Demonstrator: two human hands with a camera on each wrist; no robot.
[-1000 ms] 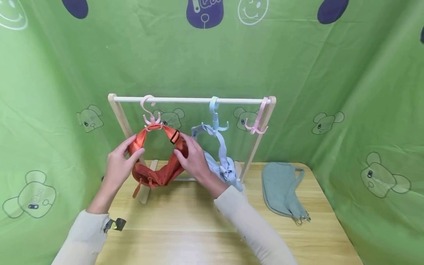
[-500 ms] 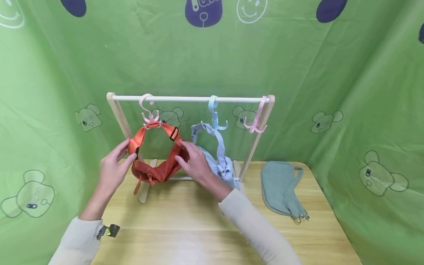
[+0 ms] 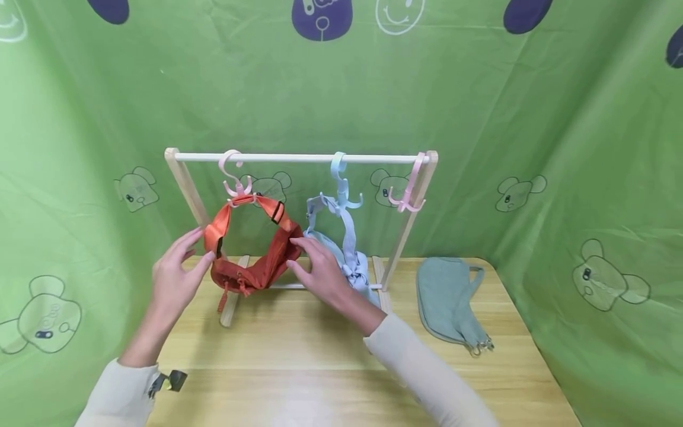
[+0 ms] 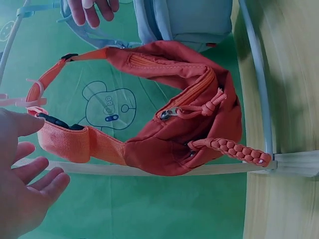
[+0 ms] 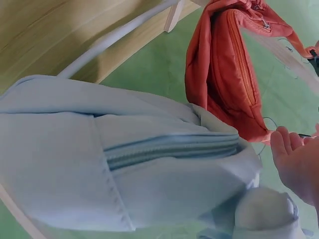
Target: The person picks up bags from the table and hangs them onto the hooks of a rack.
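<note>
A red waist bag (image 3: 261, 271) with an orange strap hangs by that strap from a pink hook (image 3: 238, 188) on the rack. Beside the strap's left side is my left hand (image 3: 175, 276), fingers spread and nothing gripped; the left wrist view shows its fingers (image 4: 47, 181) loosely extended near the strap. My right hand (image 3: 322, 270) is by the bag's right end with thumb and fingers apart; whether a fingertip touches the bag cannot be told. Behind it, a light blue bag (image 5: 164, 164) hangs from a blue hook (image 3: 341, 193).
The rack's white rail (image 3: 283, 158) runs across wooden legs (image 3: 408, 237). Another pink hook (image 3: 408, 196) hangs at its right end. A grey-green bag (image 3: 445, 299) lies flat on the wooden table (image 3: 299, 367). Green fabric (image 3: 299, 101) encloses the back and sides.
Both hands have let go of the strap and bag and drawn apart, the left hand leftward and down, the right hand slightly rightward. The red bag stays hanging from the hook.
</note>
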